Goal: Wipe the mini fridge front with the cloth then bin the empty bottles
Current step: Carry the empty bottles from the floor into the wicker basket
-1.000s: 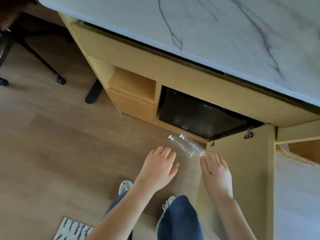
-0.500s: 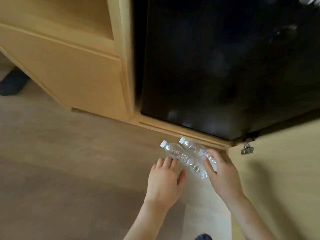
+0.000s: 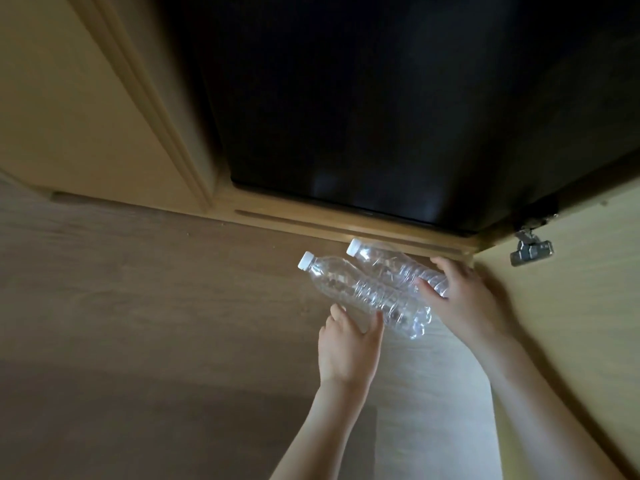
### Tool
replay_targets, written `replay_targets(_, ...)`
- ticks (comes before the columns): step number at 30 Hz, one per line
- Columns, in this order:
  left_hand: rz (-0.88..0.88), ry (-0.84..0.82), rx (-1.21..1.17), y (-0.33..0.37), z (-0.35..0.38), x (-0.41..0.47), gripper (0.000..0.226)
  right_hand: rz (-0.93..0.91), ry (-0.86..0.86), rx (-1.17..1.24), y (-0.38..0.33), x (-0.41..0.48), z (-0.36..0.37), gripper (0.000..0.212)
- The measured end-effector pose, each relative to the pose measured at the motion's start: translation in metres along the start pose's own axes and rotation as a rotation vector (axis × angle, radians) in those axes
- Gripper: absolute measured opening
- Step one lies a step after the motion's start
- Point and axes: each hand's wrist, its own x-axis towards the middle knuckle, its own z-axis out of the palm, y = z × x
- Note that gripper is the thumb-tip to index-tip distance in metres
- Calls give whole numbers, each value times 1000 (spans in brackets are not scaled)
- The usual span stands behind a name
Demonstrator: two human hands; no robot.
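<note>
Bottles (image 3: pixel 360 289) beside cabinet sill (image 3: pixel 346 230), gripped by left hand (image 3: pixel 346 348), right hand (image 3: pixel 464 299)

No text, brand or number is legible: the near bottle (image 3: pixel 349 289), the far bottle (image 3: pixel 391 265) and the mini fridge front (image 3: pixel 363 116) show none

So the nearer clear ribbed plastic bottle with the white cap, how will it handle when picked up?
Probably very light: the nearer clear ribbed plastic bottle looks empty. Its thin wall may buckle under the left hand. Round and sideways, it could roll if released, like the second clear bottle the right hand grips.
</note>
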Motion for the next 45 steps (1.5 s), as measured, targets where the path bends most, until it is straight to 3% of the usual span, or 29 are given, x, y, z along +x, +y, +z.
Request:
replay_targets(3,-128,-69,-242,9,8,7,58,60,-130,122,10,7,2,55)
replay_targets(7,-209,-22,-443,15,17,20,45,12,-104,76,10,11,11,50)
replay_targets(9,-222,15,-489,15,19,22,42,-4,-82,45,7,10,14,47)
replay_targets(13,-246,43,-540,8,16,18,38,-8,-157,264,3,5,27,55)
replay_targets(17,-258,40,-570,-2,7,13,33,36,-198,325,-1,-10,41,53)
replay_targets(21,-382,44,-644,-6,-14,-25,46,100,-205,376,-18,-45,34,49)
replay_targets(24,-436,45,-653,-2,-43,-65,40,131,-219,425,-43,-80,9,46)
replay_targets(28,-465,52,-669,21,-99,-124,35,138,-212,459,-87,-130,-49,46)
replay_targets(35,-340,29,-601,94,-215,-232,39,273,-251,678,-162,-207,-198,49)
replay_targets(39,-229,30,-461,144,-292,-307,31,272,-254,714,-211,-250,-307,43)
replay_targets(42,-207,31,-424,192,-352,-372,37,244,-237,742,-247,-284,-396,36)
replay_targets(45,-183,43,-416,247,-410,-435,50,219,-207,781,-280,-313,-486,44)
